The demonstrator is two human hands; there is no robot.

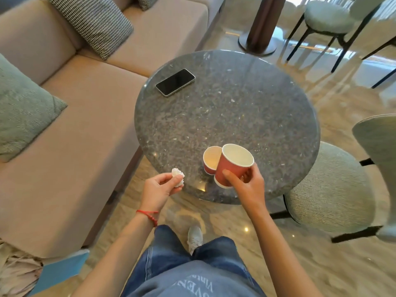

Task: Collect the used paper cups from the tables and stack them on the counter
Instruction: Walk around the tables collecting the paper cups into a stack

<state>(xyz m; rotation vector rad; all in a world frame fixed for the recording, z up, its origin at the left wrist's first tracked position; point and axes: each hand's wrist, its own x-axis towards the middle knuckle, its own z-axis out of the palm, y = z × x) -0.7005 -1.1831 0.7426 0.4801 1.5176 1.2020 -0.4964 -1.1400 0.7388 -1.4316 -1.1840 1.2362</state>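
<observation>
We count two red paper cups — one (pixel 232 166) lifted, the other (pixel 211 160) just behind it — and one crumpled white tissue (pixel 178 176). One black phone (pixel 175 82) lies on the one round stone counter (pixel 246 103), and two hands show — left (pixel 157 189), right (pixel 249 186). We also see three cushions: two houndstooth (pixel 96 22) (pixel 147 1) and one green (pixel 23 108).

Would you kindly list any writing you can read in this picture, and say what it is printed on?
"VEN": pale letters on the person's blue top, seen upside down and cut off, so the word is incomplete.
A smaller line beside it is too blurred to read.
The red cups, phone and table show no readable text.
</observation>
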